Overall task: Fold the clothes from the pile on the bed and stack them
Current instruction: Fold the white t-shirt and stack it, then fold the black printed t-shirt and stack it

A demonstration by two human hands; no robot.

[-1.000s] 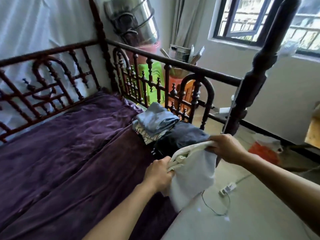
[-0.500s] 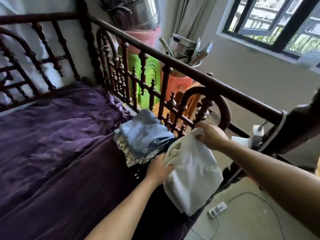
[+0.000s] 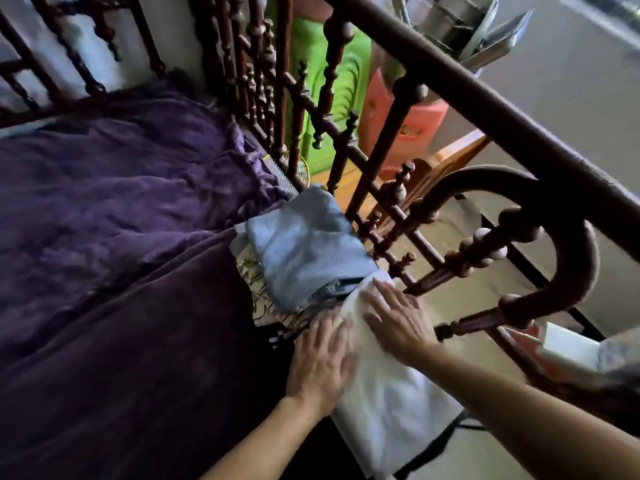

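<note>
- The white garment (image 3: pixel 391 403) lies at the bed's right edge, on top of a dark garment (image 3: pixel 273 344). Its near end hangs past the edge over the floor.
- The left hand (image 3: pixel 320 358) lies flat on the garment's left border and the right hand (image 3: pixel 398 320) on its far end. Both have straight, spread fingers that press and grip nothing.
- Just beyond, touching the white cloth's far end, a folded blue garment (image 3: pixel 304 251) sits on a patterned garment (image 3: pixel 251 271).
- Risk: with so much cloth overhanging, I judge it could slide off the edge once the palms lift. Smoothing towards the blue piece could also push that stack askew.
- The wooden rail (image 3: pixel 485 98) and its curved arch (image 3: pixel 561 209) crowd the right hand, leaving little room to spread the cloth.
- The purple bedspread (image 3: pixel 121 237) covers the rest of the bed. A green stool (image 3: pixel 349 81) and a red stool (image 3: pixel 408 123) stand behind the rail.
</note>
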